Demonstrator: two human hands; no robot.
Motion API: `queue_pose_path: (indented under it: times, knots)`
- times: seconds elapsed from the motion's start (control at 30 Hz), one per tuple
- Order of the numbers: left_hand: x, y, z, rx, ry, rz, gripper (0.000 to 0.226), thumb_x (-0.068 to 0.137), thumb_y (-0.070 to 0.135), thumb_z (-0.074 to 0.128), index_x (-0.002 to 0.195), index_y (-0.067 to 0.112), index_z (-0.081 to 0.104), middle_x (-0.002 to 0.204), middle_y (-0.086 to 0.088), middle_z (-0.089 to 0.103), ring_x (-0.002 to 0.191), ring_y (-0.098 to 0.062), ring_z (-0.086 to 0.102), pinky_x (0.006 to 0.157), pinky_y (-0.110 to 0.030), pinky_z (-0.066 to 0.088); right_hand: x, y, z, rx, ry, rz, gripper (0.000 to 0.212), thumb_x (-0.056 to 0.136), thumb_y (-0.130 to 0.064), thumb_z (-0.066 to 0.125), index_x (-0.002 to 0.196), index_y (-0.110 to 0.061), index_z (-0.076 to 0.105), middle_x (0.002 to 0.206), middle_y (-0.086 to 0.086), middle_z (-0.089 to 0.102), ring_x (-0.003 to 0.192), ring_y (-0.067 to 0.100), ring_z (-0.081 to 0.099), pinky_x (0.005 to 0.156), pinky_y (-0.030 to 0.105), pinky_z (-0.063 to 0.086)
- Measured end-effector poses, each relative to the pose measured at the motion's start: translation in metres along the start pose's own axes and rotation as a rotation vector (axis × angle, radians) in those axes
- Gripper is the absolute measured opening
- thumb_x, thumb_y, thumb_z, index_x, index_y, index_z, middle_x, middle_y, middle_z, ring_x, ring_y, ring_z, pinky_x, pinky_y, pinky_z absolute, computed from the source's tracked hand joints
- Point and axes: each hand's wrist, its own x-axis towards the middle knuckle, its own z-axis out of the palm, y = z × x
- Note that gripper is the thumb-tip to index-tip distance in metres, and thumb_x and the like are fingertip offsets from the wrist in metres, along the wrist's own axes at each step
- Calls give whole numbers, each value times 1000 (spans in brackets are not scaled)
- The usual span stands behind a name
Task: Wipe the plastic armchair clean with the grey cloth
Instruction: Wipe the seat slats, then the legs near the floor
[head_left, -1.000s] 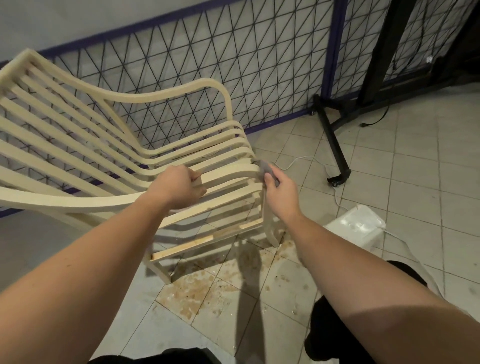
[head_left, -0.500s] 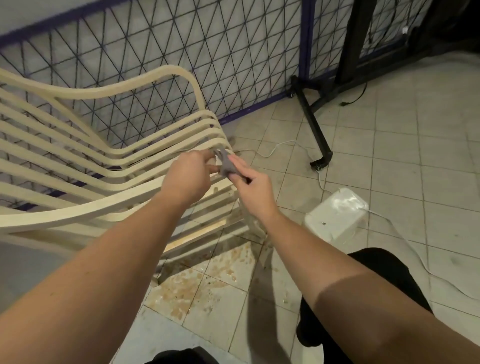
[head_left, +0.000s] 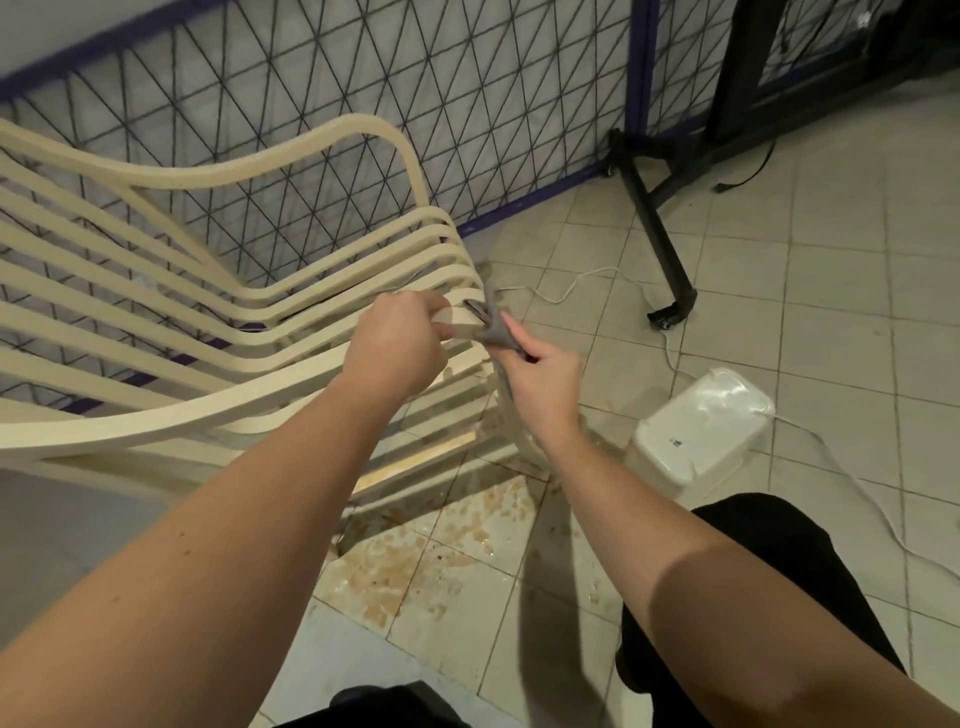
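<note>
The cream plastic armchair (head_left: 156, 322), made of curved slats, fills the left half of the head view. At the front edge of its seat both my hands meet on the grey cloth (head_left: 496, 325). My right hand (head_left: 540, 379) pinches the cloth's lower end. My left hand (head_left: 400, 348) pinches the cloth's other end just above the front slats. The cloth is stretched between them, partly hidden by my fingers.
A black wire-mesh fence (head_left: 415, 93) with a blue frame stands behind the chair. A white plastic container (head_left: 701, 426) sits on the tiled floor at right, near a white cable (head_left: 587, 283) and a black stand leg (head_left: 660, 234). Brown stains (head_left: 415, 566) mark the tiles under the chair.
My left hand let go of the chair slat and came across to take the cloth. My right hand lifted the cloth off the seat's front edge. The view shifted left and down.
</note>
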Motion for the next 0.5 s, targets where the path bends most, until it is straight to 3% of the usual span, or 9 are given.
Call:
queue_pose_path:
  times: [0.07, 0.13, 0.2, 0.3, 0.37, 0.43, 0.5]
  knots:
    - [0, -2, 0, 6, -2, 15, 13, 96, 15, 58, 96, 19, 70, 85, -5, 66, 88, -31, 58, 71, -38, 47, -1, 17, -1, -44, 44, 31, 45, 80, -14, 80, 122, -26, 68, 88, -26, 70, 102, 11, 66, 84, 27, 57]
    - [0, -3, 0, 4, -1, 17, 18, 97, 16, 56, 83, 22, 65, 73, 0, 59, 75, -25, 54, 59, -33, 36, 1, 34, -2, -87, 51, 78, 47, 81, -12, 80, 125, -23, 66, 87, -33, 67, 94, -3, 66, 82, 22, 57]
    - [0, -6, 1, -17, -5, 4, 23, 98, 15, 55, 77, 22, 61, 68, 3, 54, 65, -15, 48, 51, -29, 30, 1, 53, -4, -166, 24, 173, 49, 81, -13, 79, 127, -18, 64, 93, -28, 67, 79, -12, 61, 74, 10, 53]
    - [2, -9, 3, -4, 0, 12, 29, 98, 13, 54, 70, 24, 56, 68, 3, 53, 65, -18, 48, 50, -28, 30, 2, 84, -8, -305, -8, 303, 38, 83, -13, 78, 120, -14, 70, 106, -5, 75, 87, 5, 66, 80, 12, 49]
    - [2, -11, 5, 16, 11, 32, 34, 98, 12, 53, 67, 26, 52, 68, 2, 52, 68, -22, 47, 51, -30, 30, 2, 91, -13, -382, -29, 371, 20, 86, -10, 73, 105, -7, 77, 103, 10, 76, 92, 15, 67, 68, 8, 42]
    - [1, -11, 7, 20, 34, 46, 29, 98, 12, 52, 72, 24, 56, 70, 1, 53, 69, -24, 48, 53, -32, 32, -2, 89, -22, -458, -13, 426, 17, 88, -16, 71, 102, -8, 77, 103, 11, 75, 97, 20, 68, 66, 14, 40]
    - [2, -14, 11, 39, 64, 72, 20, 98, 16, 53, 82, 23, 62, 78, -1, 60, 76, -26, 53, 62, -33, 36, -6, 80, -26, -410, 119, 427, 31, 92, -20, 68, 121, -8, 69, 106, 0, 71, 105, 20, 66, 77, 14, 39]
